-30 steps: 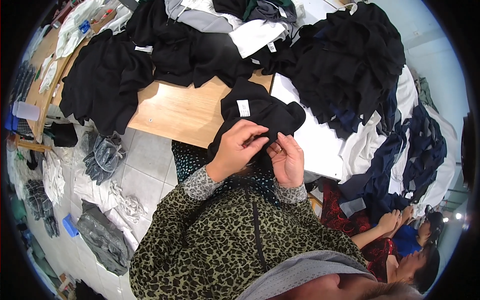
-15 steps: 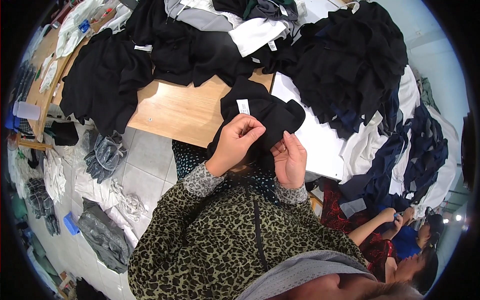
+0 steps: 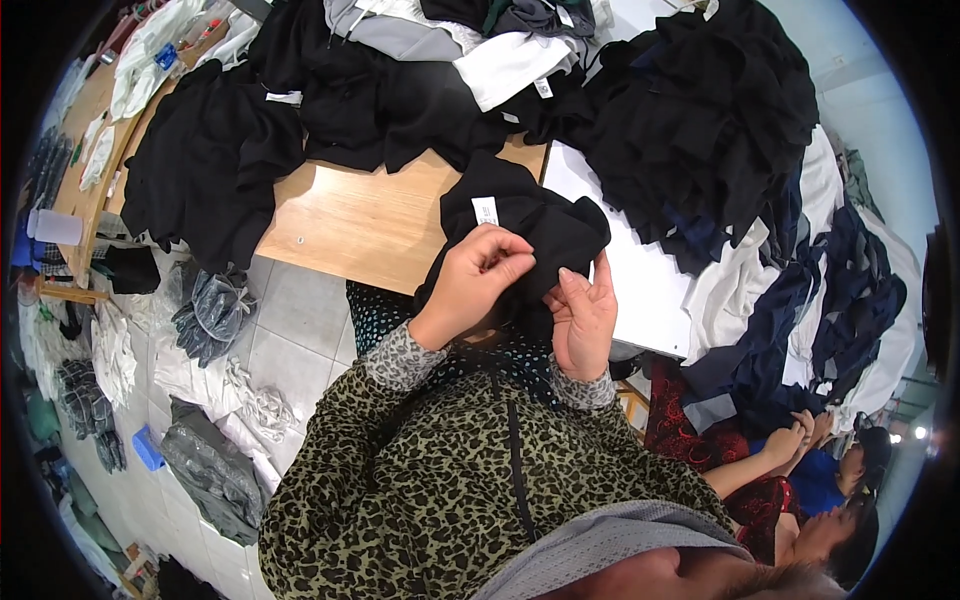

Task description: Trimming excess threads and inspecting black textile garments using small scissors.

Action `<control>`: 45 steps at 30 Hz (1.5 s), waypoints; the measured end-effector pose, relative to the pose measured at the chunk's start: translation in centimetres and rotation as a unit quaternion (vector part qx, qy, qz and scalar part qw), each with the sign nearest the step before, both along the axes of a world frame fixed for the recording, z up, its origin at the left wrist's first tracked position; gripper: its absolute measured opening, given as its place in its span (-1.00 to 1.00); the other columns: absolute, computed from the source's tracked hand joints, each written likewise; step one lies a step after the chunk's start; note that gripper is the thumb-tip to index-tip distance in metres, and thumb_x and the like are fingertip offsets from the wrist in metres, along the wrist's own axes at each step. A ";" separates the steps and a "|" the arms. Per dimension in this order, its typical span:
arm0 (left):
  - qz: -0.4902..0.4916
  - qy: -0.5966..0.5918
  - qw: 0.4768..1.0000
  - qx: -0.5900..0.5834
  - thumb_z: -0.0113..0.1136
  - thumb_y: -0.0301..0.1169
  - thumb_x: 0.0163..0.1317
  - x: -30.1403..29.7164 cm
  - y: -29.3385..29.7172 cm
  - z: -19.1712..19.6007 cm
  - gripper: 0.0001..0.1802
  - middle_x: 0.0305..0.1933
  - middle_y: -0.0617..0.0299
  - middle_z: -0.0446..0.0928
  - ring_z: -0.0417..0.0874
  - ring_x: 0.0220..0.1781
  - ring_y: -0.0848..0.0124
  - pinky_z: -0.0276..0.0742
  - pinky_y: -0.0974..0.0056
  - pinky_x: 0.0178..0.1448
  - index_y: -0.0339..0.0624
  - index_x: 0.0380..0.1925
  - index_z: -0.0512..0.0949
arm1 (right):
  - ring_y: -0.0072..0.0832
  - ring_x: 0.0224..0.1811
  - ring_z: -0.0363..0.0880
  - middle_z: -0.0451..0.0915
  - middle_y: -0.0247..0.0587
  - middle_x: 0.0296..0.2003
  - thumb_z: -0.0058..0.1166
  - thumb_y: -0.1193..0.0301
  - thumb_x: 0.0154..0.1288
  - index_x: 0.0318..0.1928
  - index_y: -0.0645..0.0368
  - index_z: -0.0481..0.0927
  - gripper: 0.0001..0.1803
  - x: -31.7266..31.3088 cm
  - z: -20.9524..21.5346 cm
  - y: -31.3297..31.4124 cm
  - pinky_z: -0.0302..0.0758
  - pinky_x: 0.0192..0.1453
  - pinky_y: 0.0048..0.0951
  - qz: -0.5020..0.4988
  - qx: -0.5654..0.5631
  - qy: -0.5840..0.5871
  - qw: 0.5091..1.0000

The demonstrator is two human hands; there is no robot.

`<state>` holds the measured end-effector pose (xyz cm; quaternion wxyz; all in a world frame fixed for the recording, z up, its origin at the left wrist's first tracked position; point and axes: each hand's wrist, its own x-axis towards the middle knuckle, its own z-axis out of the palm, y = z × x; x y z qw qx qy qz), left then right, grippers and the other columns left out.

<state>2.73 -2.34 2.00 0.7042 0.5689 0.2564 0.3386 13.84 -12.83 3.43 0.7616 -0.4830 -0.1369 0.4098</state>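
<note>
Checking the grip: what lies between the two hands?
In the head view, a fold of the black garment lies between the left hand and the right hand; both pinch it.

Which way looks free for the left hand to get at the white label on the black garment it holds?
Probably yes, straight up: the white label lies exposed on the black garment just above the left hand, nothing covering it.
</note>
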 end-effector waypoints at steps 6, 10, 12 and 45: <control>0.030 0.056 0.964 0.258 0.30 -0.54 0.05 0.5 -0.9 0.5 -0.85 -0.31 0.28 0.44 0.44 -0.42 0.57 0.34 0.49 -0.40 -0.26 -0.34 0.59 | -0.66 -0.40 0.48 0.55 -0.28 -0.37 -0.03 0.60 0.29 0.40 0.26 -0.19 -0.21 -0.1 -0.3 0.0 0.42 -0.32 -0.62 0.009 -0.010 0.001 1.000; 0.005 0.021 0.991 0.129 0.23 -0.49 0.15 0.6 0.0 0.0 -0.91 -0.44 0.36 0.45 0.40 -0.47 0.63 0.28 0.52 -0.47 -0.29 -0.38 0.57 | -0.66 -0.43 0.46 0.54 -0.30 -0.40 -0.02 0.60 0.28 0.40 0.26 -0.19 -0.20 -0.1 -0.4 -0.2 0.41 -0.33 -0.62 0.011 -0.022 0.002 1.000; -0.085 0.015 0.973 -0.214 0.21 -0.48 0.18 0.0 0.7 0.2 -0.87 -0.47 0.37 0.48 0.41 -0.49 0.66 0.31 0.54 -0.44 -0.31 -0.31 0.56 | -0.65 -0.41 0.46 0.55 -0.25 -0.38 -0.03 0.62 0.29 0.41 0.25 -0.28 -0.16 0.1 -0.3 -0.3 0.43 -0.27 -0.61 0.023 -0.012 0.009 1.000; 0.072 0.146 0.927 0.337 0.33 -0.45 0.03 -1.5 -2.8 -0.4 -0.50 -0.43 0.09 0.53 0.61 -0.45 0.23 0.50 0.30 -0.41 -0.26 -0.01 0.38 | -0.62 -0.31 0.52 0.55 -0.33 -0.41 0.00 0.66 0.25 0.39 0.20 -0.09 -0.22 -0.3 0.7 0.8 0.47 -0.11 -0.52 0.001 0.038 0.082 0.996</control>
